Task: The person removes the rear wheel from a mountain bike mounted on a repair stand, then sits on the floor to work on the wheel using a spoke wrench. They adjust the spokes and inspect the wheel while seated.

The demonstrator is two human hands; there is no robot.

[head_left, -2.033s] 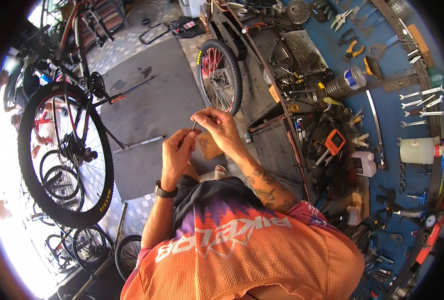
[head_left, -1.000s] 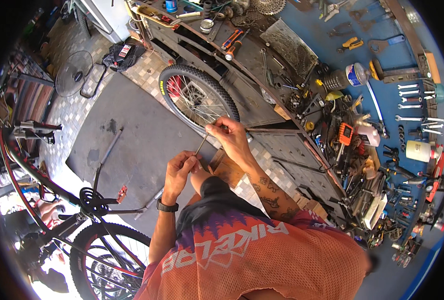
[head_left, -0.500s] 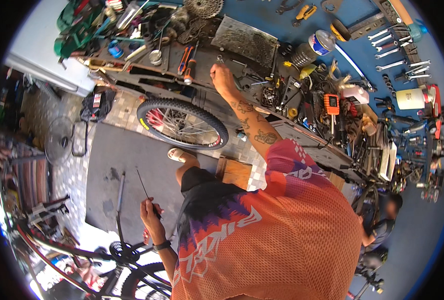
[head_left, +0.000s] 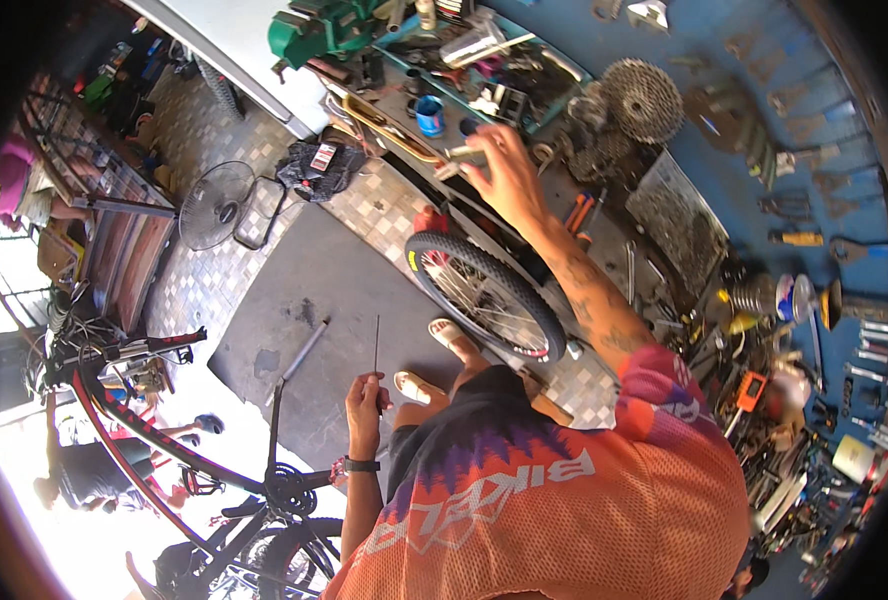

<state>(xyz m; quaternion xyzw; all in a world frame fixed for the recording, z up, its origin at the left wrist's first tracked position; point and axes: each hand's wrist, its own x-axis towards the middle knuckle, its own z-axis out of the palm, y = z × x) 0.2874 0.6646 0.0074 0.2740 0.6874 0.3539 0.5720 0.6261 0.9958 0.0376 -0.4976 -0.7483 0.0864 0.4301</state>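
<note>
In my left hand [head_left: 364, 398] is a thin screwdriver [head_left: 377, 345], its long dark shaft pointing away from me over the grey mat. The fingers are closed around its handle. My right hand [head_left: 512, 182] reaches over the front edge of the workbench [head_left: 614, 235], near a blue cup [head_left: 430, 115]. Its thumb and fingers pinch a short, pale, stick-like piece [head_left: 458, 160] whose kind I cannot make out. Below that arm, a bicycle wheel [head_left: 489, 295] with a black knobby tyre leans by the bench.
A bicycle frame [head_left: 164, 450] stands at the lower left, with a grey rod [head_left: 306, 350] beside it on the mat [head_left: 254, 300]. A fan [head_left: 214, 205] is on the tiled floor. Cluttered tools and a cassette [head_left: 641, 100] lie on the bench. People are at the far left.
My view has turned toward the left. My right hand has moved left along the bench, and the pale piece now shows in its fingers. My left hand still holds the screwdriver.
</note>
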